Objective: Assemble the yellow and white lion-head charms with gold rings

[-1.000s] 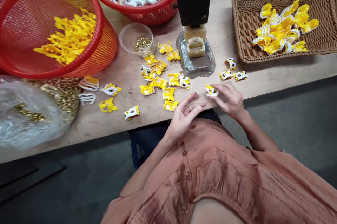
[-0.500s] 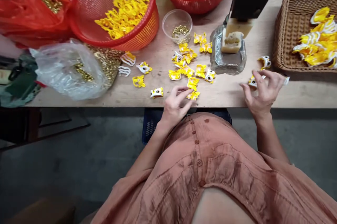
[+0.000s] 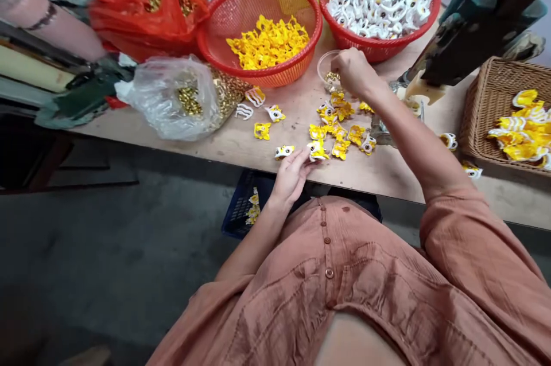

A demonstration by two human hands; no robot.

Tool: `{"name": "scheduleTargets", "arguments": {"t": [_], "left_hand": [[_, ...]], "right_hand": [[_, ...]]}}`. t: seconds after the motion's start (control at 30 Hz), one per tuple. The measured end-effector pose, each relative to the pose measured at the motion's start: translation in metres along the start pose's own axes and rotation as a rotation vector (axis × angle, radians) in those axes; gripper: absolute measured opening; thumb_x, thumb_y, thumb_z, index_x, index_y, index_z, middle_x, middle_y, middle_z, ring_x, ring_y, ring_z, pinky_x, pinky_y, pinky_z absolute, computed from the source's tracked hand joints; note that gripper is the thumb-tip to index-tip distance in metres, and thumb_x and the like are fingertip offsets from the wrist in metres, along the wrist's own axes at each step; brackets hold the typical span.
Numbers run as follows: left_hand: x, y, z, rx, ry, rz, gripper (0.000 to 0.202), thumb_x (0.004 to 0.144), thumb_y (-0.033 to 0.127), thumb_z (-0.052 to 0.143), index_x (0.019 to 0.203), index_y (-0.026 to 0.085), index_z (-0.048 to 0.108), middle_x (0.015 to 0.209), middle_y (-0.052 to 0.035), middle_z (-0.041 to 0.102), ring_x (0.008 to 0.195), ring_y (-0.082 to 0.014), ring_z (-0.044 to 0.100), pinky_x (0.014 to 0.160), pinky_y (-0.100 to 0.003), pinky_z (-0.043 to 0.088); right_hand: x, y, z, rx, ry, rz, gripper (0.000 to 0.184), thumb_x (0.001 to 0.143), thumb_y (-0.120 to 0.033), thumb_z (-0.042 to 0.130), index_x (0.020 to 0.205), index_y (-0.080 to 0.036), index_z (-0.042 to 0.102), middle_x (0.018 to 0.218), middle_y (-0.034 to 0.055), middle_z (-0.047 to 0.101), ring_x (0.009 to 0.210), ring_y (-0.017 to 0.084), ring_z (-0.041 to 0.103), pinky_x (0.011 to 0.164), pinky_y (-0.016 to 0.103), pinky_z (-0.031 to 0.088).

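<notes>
My left hand [image 3: 293, 175], near the table's front edge, is closed with its fingertips on a yellow-and-white plastic animal-face piece [image 3: 317, 151] with a printed eye. My right hand [image 3: 353, 72] reaches across to a small clear round tub [image 3: 322, 65] of gold metal rings [image 3: 332, 81]. Its fingers curl down into the tub; their tips are hidden, so whatever they pinch does not show. Between my hands lie several yellow face pieces [image 3: 340, 147]. Just left of my left hand rests another white-and-yellow eye piece [image 3: 284, 152].
Behind stand a red basket [image 3: 316, 39] of yellow parts and a red basket [image 3: 387, 47] of white eye parts. A clear bag [image 3: 163, 108] of gold bits lies left, beside a red bag [image 3: 112, 22]. On the right are a dark press [image 3: 460, 39] and a wicker basket [image 3: 471, 119].
My right hand has gone from the pieces by the wicker basket to the clear tub. A piece with an eye now shows at my left fingertips. The view has shifted and turned.
</notes>
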State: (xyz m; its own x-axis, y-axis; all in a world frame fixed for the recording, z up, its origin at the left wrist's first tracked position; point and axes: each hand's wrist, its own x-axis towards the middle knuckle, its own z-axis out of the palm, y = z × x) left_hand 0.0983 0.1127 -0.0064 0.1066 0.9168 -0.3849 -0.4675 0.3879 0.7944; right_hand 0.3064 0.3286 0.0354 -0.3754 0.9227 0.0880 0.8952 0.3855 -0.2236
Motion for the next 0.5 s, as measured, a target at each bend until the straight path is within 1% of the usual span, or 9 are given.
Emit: {"name": "scheduleTargets", "arguments": {"t": [0.03,0.1,0.17,0.23,0.3,0.37,0.43,0.5], "left_hand": [[-0.001,0.003,-0.002,-0.049,0.016,-0.003,0.029,0.082,0.039,0.089,0.094,0.015,0.078,0.100,-0.0075,0.081,0.092,-0.0151,0.076,0.084,-0.024,0.061],[-0.004,0.010,-0.005,-0.133,0.025,-0.030,0.024,0.082,0.032,0.088,0.096,0.015,0.078,0.102,-0.0067,0.081,0.091,-0.0131,0.075,0.080,-0.021,0.060],[-0.008,0.017,-0.008,-0.200,-0.005,-0.082,0.025,0.083,0.025,0.087,0.105,0.017,0.078,0.102,-0.0051,0.081,0.089,-0.0137,0.075,0.081,-0.024,0.061],[-0.012,0.023,-0.010,-0.246,-0.050,-0.128,0.033,0.086,0.019,0.082,0.118,0.018,0.075,0.104,-0.0044,0.081,0.092,-0.0155,0.077,0.090,-0.029,0.063],[-0.015,0.028,-0.009,-0.280,-0.090,-0.157,0.036,0.089,0.015,0.076,0.125,0.018,0.073,0.107,-0.0053,0.081,0.099,-0.0180,0.078,0.102,-0.035,0.062],[-0.017,0.031,-0.008,-0.307,-0.105,-0.166,0.033,0.091,0.012,0.069,0.123,0.016,0.073,0.109,-0.0065,0.080,0.108,-0.0212,0.078,0.111,-0.039,0.058],[-0.018,0.034,-0.007,-0.333,-0.092,-0.170,0.030,0.089,0.008,0.065,0.117,0.016,0.074,0.110,-0.0068,0.080,0.118,-0.0247,0.076,0.116,-0.041,0.055],[-0.018,0.035,-0.006,-0.353,-0.066,-0.174,0.025,0.087,0.006,0.065,0.108,0.016,0.074,0.111,-0.0069,0.080,0.127,-0.0273,0.073,0.117,-0.041,0.055]], "right_hand": [[0.017,0.002,0.002,-0.056,-0.119,0.013,0.020,0.096,-0.005,0.057,0.101,-0.010,0.076,0.110,0.0122,0.080,0.096,0.017,0.069,0.091,0.029,0.051],[0.039,0.003,0.006,-0.102,-0.260,0.022,0.017,0.089,-0.006,0.065,0.099,-0.007,0.079,0.104,0.0132,0.081,0.094,0.017,0.072,0.090,0.028,0.051],[0.050,0.004,0.011,-0.116,-0.327,0.019,0.014,0.084,-0.007,0.071,0.093,-0.006,0.081,0.098,0.0127,0.081,0.093,0.018,0.073,0.090,0.028,0.052],[0.053,0.006,0.016,-0.122,-0.361,0.018,0.012,0.079,-0.006,0.074,0.088,-0.008,0.081,0.093,0.0118,0.081,0.091,0.020,0.073,0.090,0.031,0.054],[0.051,0.011,0.021,-0.058,-0.336,0.022,0.013,0.074,-0.003,0.075,0.082,-0.012,0.080,0.090,0.0106,0.081,0.089,0.023,0.072,0.089,0.035,0.056],[0.045,0.017,0.022,0.053,-0.254,0.034,0.016,0.072,-0.002,0.074,0.080,-0.015,0.079,0.090,0.0087,0.080,0.088,0.023,0.071,0.090,0.036,0.056],[0.037,0.021,0.019,0.147,-0.157,0.045,0.017,0.076,-0.005,0.070,0.085,-0.017,0.078,0.091,0.0073,0.080,0.087,0.021,0.070,0.087,0.032,0.057],[0.026,0.023,0.013,0.313,-0.043,0.073,0.014,0.081,-0.009,0.067,0.088,-0.017,0.077,0.089,0.0064,0.079,0.082,0.018,0.068,0.080,0.028,0.058]]}}
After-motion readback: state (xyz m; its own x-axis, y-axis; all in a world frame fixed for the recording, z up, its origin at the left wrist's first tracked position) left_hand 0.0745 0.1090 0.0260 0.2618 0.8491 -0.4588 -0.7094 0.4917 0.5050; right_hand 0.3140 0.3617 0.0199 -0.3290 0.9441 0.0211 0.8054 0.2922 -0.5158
